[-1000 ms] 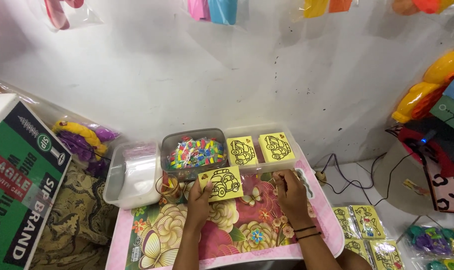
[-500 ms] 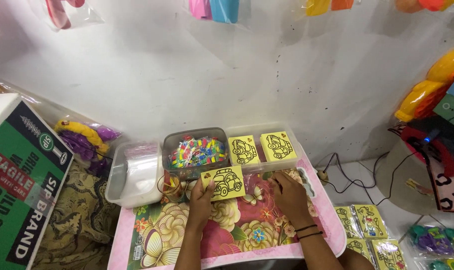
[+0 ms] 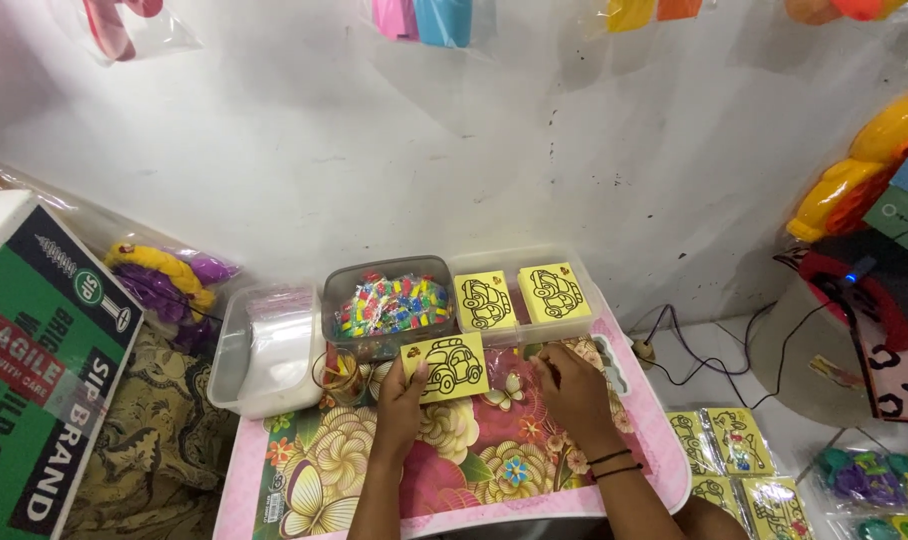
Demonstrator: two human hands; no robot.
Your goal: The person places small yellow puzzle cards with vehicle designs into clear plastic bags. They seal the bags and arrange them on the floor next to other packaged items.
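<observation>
Left hand point(image 3: 406, 385): closed, thumb and fingers pinching the left edge of a yellow card point(image 3: 446, 367) printed with a black car outline. Held face up and slightly tilted, just above the pink flowered table point(image 3: 474, 470), right in front of the tubs at its back edge.

Right hand point(image 3: 574, 390): knuckles up, low over the table to the right of the card and apart from it. Fingers curled toward the front of a clear tub point(image 3: 599, 312). Cannot tell whether anything small sits between the fingertips. Dark bands point(image 3: 614, 462) round the wrist.

By the look of it, one card picked out and held for handling, nothing yet done to its face. Whatever follows calls for a firm pinch on that thin edge, the card kept flat, and the free hand brought across to it.

In the clear tub, two more car cards point(image 3: 519, 297) lying side by side. Left of these, touching, a second tub point(image 3: 392, 303) heaped with small bright packets. Further left, a white tub point(image 3: 269, 345) holding clear plastic bags.

Beyond the table: a green and white carton point(image 3: 44, 370) at far left, a purple and yellow toy in a bag point(image 3: 164, 275) behind it, dark cables point(image 3: 694, 350) on the floor at right, and bagged yellow cards point(image 3: 734, 460) near the right forearm.
</observation>
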